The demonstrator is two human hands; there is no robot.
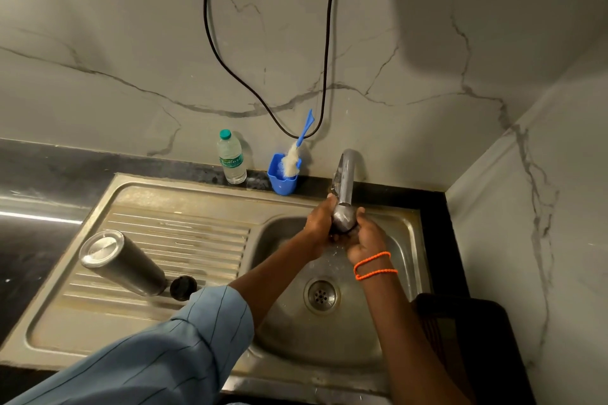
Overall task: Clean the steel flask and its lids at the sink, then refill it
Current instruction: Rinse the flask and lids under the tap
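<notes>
A view from above looks down on a steel sink (408, 227) set into a dark counter (36, 161) against a marbled wall.

Both hands meet under the curved tap (347, 181), over the basin. The left hand (320, 222) and the right hand (368, 238) close around a small dark object, probably a lid (342, 233); it is mostly hidden by the tap's spout and the fingers, so it cannot be made out clearly. Each grip is curled round that object from its own side. Water splashes just below the hands. Two orange threads (375, 265) circle the right wrist. A blue-grey striped sleeve (184, 345) covers the left arm.

On the ribbed draining board to the left, the steel flask (121, 261) stands mouth down, its flat base up and tilted toward the camera. Just beside it on the right sits a round black cap (183, 287).

At the back edge of the counter stand a water bottle (231, 156) with a green top and a blue cup (283, 177) holding a brush (294, 158) with a blue handle. A black cable (230, 67) loops down the wall behind them.
</notes>
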